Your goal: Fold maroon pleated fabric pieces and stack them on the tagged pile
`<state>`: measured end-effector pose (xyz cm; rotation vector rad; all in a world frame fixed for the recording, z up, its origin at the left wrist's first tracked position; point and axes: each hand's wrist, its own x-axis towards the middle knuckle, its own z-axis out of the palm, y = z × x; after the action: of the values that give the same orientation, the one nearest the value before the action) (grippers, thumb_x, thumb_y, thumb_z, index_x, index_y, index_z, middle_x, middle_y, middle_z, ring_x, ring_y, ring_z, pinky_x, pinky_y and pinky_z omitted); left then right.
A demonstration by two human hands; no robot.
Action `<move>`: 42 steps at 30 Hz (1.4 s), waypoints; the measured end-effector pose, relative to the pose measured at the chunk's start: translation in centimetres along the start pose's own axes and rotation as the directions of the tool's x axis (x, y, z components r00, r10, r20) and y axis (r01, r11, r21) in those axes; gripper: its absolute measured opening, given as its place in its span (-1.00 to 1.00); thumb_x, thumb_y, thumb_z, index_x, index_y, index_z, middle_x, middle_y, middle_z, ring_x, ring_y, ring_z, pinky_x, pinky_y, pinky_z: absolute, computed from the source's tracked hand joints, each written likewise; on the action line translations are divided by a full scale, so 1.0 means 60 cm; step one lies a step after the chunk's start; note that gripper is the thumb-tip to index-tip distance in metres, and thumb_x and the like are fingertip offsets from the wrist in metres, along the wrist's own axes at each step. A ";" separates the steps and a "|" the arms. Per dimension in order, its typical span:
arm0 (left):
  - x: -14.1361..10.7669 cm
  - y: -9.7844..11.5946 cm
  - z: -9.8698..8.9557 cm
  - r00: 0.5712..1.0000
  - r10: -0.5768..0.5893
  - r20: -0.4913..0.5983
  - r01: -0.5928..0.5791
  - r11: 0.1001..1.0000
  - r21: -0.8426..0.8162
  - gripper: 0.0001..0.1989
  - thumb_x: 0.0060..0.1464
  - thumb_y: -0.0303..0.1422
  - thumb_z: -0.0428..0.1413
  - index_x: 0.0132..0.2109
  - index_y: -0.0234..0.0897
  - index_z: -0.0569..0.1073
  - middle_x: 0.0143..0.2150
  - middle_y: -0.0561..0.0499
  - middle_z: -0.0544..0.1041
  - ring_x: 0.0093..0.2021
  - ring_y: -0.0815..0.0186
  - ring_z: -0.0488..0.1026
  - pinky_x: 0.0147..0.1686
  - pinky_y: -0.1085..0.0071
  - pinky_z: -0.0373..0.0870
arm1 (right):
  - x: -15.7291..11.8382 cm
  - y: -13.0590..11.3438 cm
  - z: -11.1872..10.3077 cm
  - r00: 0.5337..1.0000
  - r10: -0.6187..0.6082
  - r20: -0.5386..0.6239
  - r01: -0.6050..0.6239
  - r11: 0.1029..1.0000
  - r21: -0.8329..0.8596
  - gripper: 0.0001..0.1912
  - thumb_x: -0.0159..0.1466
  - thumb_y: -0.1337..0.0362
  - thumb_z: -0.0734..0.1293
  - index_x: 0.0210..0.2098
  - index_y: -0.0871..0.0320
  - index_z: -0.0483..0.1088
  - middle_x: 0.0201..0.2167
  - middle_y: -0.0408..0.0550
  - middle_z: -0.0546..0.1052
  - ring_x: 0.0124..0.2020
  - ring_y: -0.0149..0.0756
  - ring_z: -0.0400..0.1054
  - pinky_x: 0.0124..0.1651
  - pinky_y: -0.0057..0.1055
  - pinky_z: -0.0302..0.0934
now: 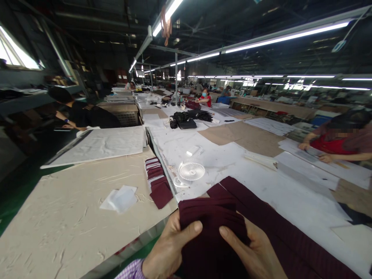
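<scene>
Both my hands grip a stack of dark maroon fabric pieces [212,221] near the bottom of the view. My left hand [171,244] is wrapped round its left side, thumb lying on top. On the opposite side my right hand [255,244] holds it the same way, fingers hidden beneath. Just behind the stack, a long pile of maroon cloth [270,221] runs across the white table toward the lower right. Left of the stack, a row of folded maroon and pale pieces [158,182] lies along the edge of the beige table.
A small white fan [191,170] stands on the white table [223,159]. White sheets [119,198] lie on the beige covering [72,205]. Dark cloth [186,118] is heaped farther back. Co-workers are at the right [343,143], far middle [205,99] and left [84,112]. A gap separates the tables.
</scene>
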<state>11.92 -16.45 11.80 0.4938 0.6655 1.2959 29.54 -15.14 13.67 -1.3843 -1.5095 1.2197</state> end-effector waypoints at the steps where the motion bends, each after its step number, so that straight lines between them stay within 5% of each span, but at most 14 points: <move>1: -0.001 0.000 0.001 1.000 0.000 -0.022 0.001 0.999 0.043 -0.66 -0.06 -0.33 0.35 -0.08 -0.22 0.60 -0.05 -0.07 0.61 0.07 0.11 0.49 0.22 0.20 0.29 | 0.000 -0.001 0.000 1.000 -0.008 0.004 0.008 1.000 -0.010 -0.44 0.20 -0.09 0.35 0.03 0.18 0.46 -0.06 0.07 0.55 -0.11 -0.11 0.46 -0.07 -0.30 0.39; 8: -0.003 0.013 0.004 0.999 -0.038 0.014 0.035 0.984 0.172 -0.71 0.00 -0.33 0.31 -0.08 -0.25 0.61 -0.12 -0.09 0.63 -0.10 0.16 0.56 -0.06 0.33 0.48 | 0.003 -0.004 -0.013 0.977 -0.150 -0.152 0.157 0.987 0.030 -0.58 0.09 0.07 0.47 -0.10 0.05 0.42 0.04 -0.06 0.42 -0.02 -0.25 0.40 -0.03 -0.45 0.37; 13: -0.003 0.018 -0.003 0.996 -0.063 0.060 0.048 0.975 0.217 -0.67 0.02 -0.31 0.29 -0.05 -0.30 0.59 -0.16 -0.12 0.63 -0.16 0.18 0.56 -0.12 0.33 0.48 | 0.015 0.002 -0.034 0.974 -0.220 -0.051 0.221 0.975 0.000 -0.61 0.11 0.05 0.48 -0.13 0.06 0.44 -0.02 -0.05 0.44 -0.03 -0.26 0.39 -0.01 -0.48 0.35; 19: 0.000 0.019 -0.001 0.999 -0.031 -0.024 0.034 0.984 0.175 -0.71 0.00 -0.31 0.31 -0.11 -0.30 0.60 -0.20 -0.09 0.63 -0.17 0.19 0.57 -0.20 0.40 0.49 | 0.006 -0.004 -0.010 0.992 -0.048 0.120 0.013 0.961 0.277 -0.57 0.11 -0.01 0.48 -0.12 0.10 0.47 -0.16 -0.04 0.52 -0.15 -0.23 0.44 -0.05 -0.36 0.37; 25: 0.004 0.017 0.006 1.000 -0.011 -0.019 0.013 0.989 0.145 -0.75 0.01 -0.33 0.30 -0.12 -0.26 0.61 -0.14 -0.09 0.63 -0.09 0.18 0.55 -0.06 0.36 0.45 | 0.000 0.006 -0.001 0.995 0.061 0.084 -0.072 0.988 0.137 -0.42 0.18 -0.09 0.40 0.07 0.14 0.46 -0.17 0.04 0.58 -0.21 -0.12 0.47 -0.16 -0.27 0.43; 31: 0.011 0.042 0.003 0.995 -0.032 0.091 0.020 0.990 0.138 -0.65 0.18 -0.21 0.14 -0.01 -0.36 0.58 0.00 -0.23 0.57 0.04 0.08 0.49 0.09 0.25 0.37 | 0.012 0.024 -0.019 0.987 -0.070 0.146 0.078 0.996 -0.048 -0.38 0.29 -0.05 0.31 0.24 0.13 0.30 0.05 0.08 0.50 0.03 -0.07 0.41 -0.05 -0.30 0.41; 34: 0.016 0.046 -0.002 0.996 -0.082 0.024 0.078 0.988 0.130 -0.70 0.11 -0.29 0.20 -0.10 -0.42 0.60 -0.09 -0.26 0.60 0.02 0.04 0.50 0.12 0.19 0.35 | 0.016 0.025 -0.024 0.977 -0.108 0.185 0.129 0.986 -0.107 -0.39 0.32 -0.01 0.28 0.29 0.11 0.25 0.12 0.06 0.46 0.12 -0.07 0.35 0.00 -0.32 0.39; 42: 0.019 0.054 -0.012 0.984 -0.151 0.093 0.148 0.988 0.043 -0.73 0.14 -0.40 0.12 -0.08 -0.42 0.61 -0.07 -0.22 0.60 0.04 0.09 0.49 0.12 0.21 0.36 | 0.016 0.027 -0.029 0.964 -0.153 0.216 0.197 0.960 -0.198 -0.48 0.30 0.02 0.32 0.19 0.08 0.37 0.15 0.02 0.44 0.18 -0.06 0.31 0.24 -0.22 0.21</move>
<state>9.27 -14.68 13.28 0.5222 0.6347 1.1136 31.49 -13.96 12.50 -1.2606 -1.9127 1.1335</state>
